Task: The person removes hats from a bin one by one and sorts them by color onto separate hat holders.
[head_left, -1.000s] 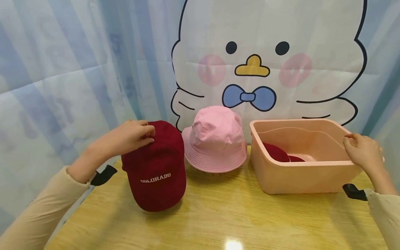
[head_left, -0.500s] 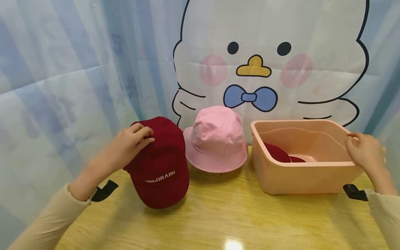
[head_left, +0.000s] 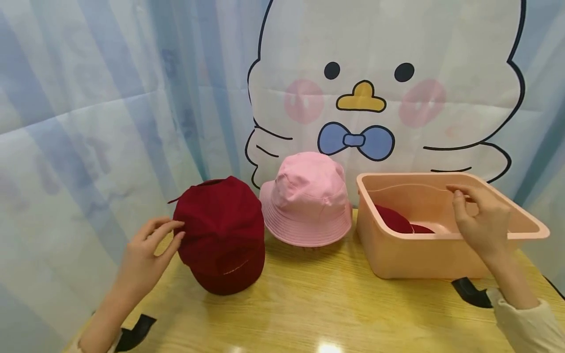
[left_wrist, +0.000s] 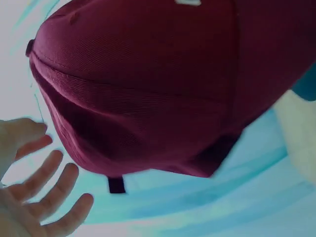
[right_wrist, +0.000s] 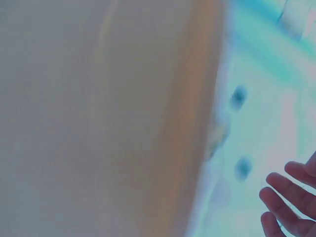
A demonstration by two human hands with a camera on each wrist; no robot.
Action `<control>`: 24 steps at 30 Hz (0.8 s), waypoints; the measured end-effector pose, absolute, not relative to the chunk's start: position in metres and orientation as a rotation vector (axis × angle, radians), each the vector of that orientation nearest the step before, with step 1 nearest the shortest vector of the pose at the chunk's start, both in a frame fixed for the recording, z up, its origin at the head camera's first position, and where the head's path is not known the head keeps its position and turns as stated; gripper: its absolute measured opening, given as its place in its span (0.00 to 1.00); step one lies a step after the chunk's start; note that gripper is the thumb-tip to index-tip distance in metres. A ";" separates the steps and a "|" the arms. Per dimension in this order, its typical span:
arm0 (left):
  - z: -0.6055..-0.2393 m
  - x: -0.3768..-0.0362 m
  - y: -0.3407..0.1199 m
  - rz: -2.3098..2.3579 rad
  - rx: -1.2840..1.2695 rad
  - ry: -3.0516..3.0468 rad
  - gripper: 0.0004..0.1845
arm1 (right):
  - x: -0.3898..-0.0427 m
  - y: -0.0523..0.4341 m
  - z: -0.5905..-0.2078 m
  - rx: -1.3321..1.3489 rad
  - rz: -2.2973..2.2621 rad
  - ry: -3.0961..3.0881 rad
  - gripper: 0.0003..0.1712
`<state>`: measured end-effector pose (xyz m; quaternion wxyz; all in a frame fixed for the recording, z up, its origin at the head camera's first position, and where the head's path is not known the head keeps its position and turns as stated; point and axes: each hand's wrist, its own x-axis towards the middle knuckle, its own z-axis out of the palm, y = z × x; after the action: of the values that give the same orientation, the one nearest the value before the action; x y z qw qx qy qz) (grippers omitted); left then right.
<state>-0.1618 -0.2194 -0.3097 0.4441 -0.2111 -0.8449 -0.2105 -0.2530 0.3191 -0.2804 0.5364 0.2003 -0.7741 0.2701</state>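
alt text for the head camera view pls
A person's left hand rests its fingers against a dark red cap on a wooden table, while the right hand hovers over a peach plastic bin with something dark red inside. A pink bucket hat sits between them, before a cartoon duck backdrop.

A line of pale stitched lettering runs across the front panel of the dark red cap [head_left: 220, 235], which sits on the wooden surface [head_left: 309, 304], but the panel is tipped downward and the letters cannot be made out in the head view. In the left wrist view, only a clipped white fragment of the lettering shows at the top edge of the cap [left_wrist: 163, 84], also unreadable. No other text, label, brand, number or sign can be read.
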 end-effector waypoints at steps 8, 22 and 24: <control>-0.350 -0.146 -0.232 -0.931 -0.136 -2.236 0.08 | -0.230 0.225 -0.289 0.878 0.904 -1.948 0.12; -0.380 -0.166 -0.236 -1.835 0.146 -2.652 0.23 | -0.247 0.094 -0.366 1.048 1.731 -2.741 0.19; -0.383 -0.168 -0.235 -1.898 0.146 -2.641 0.23 | -0.252 0.080 -0.376 1.002 1.785 -2.790 0.22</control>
<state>-0.1679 -0.2353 -0.3829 -0.0567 0.0448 -0.8099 -0.5821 -0.2520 0.0802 -0.3762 -0.1585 0.2858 -0.7961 0.5094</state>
